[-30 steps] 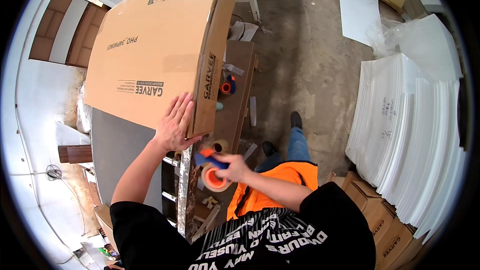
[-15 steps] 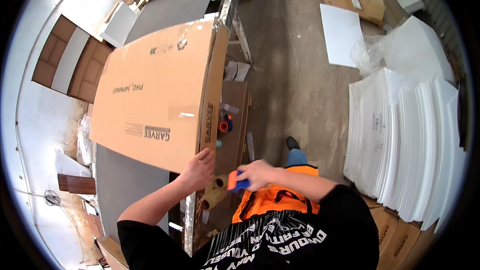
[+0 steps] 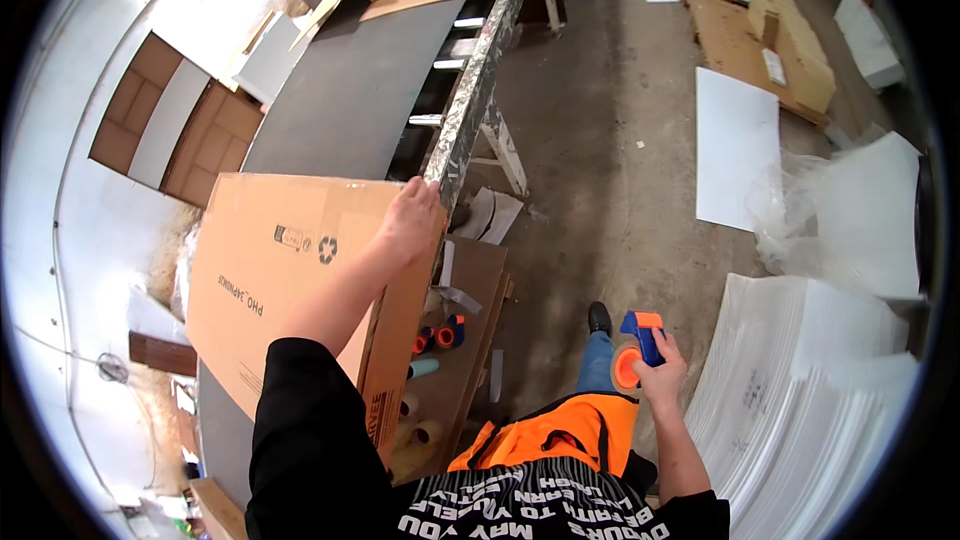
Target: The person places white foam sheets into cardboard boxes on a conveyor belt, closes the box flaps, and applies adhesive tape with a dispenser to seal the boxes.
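A large flat cardboard box lies on the conveyor table at my left, its near part hidden by my left arm. At its far right corner, my left hand grips the edge, with the fingers bent over it. Well to the right of the box, my right hand is closed round the handle of a blue and orange tape dispenser. A roll of tape with an orange core sits in the dispenser. Some of the right fingers are hidden behind the handle.
The grey conveyor belt runs away beyond the box, edged by a worn metal rail. Beneath, a brown shelf holds more tape dispensers and rolls. White foam sheets stand stacked at right. A white panel lies on the floor.
My left hand has gone from the box's near right side to its far right corner. My right hand has swung rightward, away from the box, carrying the tape dispenser. The view has shifted.
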Available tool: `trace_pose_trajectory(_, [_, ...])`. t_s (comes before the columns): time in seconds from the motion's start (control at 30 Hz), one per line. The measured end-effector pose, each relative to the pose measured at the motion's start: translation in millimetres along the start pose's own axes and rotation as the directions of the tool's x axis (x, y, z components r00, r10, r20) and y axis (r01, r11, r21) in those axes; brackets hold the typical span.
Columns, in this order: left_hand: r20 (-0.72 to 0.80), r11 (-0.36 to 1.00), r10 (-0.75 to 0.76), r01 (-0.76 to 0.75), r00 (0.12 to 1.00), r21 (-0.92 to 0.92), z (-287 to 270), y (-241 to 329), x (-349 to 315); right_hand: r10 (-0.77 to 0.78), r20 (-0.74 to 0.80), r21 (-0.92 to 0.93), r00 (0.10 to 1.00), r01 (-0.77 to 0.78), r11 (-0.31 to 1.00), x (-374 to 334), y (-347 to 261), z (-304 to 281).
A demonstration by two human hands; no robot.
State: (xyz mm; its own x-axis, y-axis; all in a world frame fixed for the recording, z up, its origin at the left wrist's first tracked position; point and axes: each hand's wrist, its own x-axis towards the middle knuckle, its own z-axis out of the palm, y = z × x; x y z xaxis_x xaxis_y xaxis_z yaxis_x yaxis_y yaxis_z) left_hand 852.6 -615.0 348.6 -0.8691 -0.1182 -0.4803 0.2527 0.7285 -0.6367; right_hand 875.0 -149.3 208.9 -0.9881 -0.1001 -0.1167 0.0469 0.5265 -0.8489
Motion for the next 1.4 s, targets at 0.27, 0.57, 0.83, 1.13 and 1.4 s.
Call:
trace_pose_trajectory(0.27, [-0.257, 0.593, -0.578, 0.183, 0.775, -0.784, 8.6, -11.0, -17.4, -0.099, 0.322, 0.086, 0.942, 0.075, 0.993, 139.8, -64.5, 53.0])
trace_pose_trajectory(0.57, [0.167, 0.116, -0.843, 0.477, 0.511, -0.871, 36.3, -26.9, 8.9, -0.335, 0.477, 0.251, 0.813, 0.239, 0.938, 237.0, -163.0, 147.5])
trace_pose_trajectory(0.83, [0.098, 0.094, -0.907, 0.423, 0.411, -0.901, 43.8, -19.3, 4.5, -0.317, 0.915, 0.397, 0.248, -0.422, 0.815, 272.5, -264.0, 235.0])
trace_pose_trajectory(1.13, [0.122, 0.112, -0.874, 0.439, 0.471, -0.891, 40.4, -17.8, -5.0, -0.094, 0.891, 0.123, -0.444, 0.037, 0.992, 277.2, -328.4, 350.9])
trace_pose_trajectory(1.4, [0.149, 0.244, -0.621, 0.370, 0.770, -0.896, 28.6, -26.2, -21.2, -0.375, 0.888, 0.454, -0.265, 0.379, 0.807, 180.1, -266.2, 250.8])
